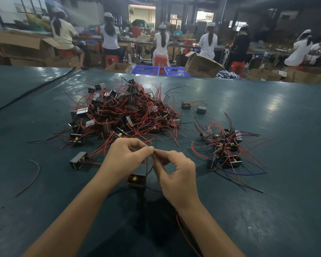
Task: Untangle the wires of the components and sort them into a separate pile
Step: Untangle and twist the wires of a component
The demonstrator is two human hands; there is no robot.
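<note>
Tangled pile (122, 112): large heap of components at centre far on the worktop (267, 210), red and black wires knotted through it; unsorted.
Sorted pile (224, 147): smaller cluster at right, well apart from the heap; wires splayed outward.
Component in hand (136, 180): 1 piece near, between the wrists, its wires rising to the fingertips; whether it hangs or rests on the worktop cannot be told.
Left hand (126, 156): grip pinching the wires of that component, thumb against forefinger.
Right hand (176, 171): grip pinching the same wires, fingertips touching those of the left.
Stray components: 1 near left (78, 160), 2 far, between the piles (186, 105).
Loose wire (32, 175): lies alone at left.
Progress: judged early; a minor share is sorted, 1 piece is being freed, the bulk remains.
</note>
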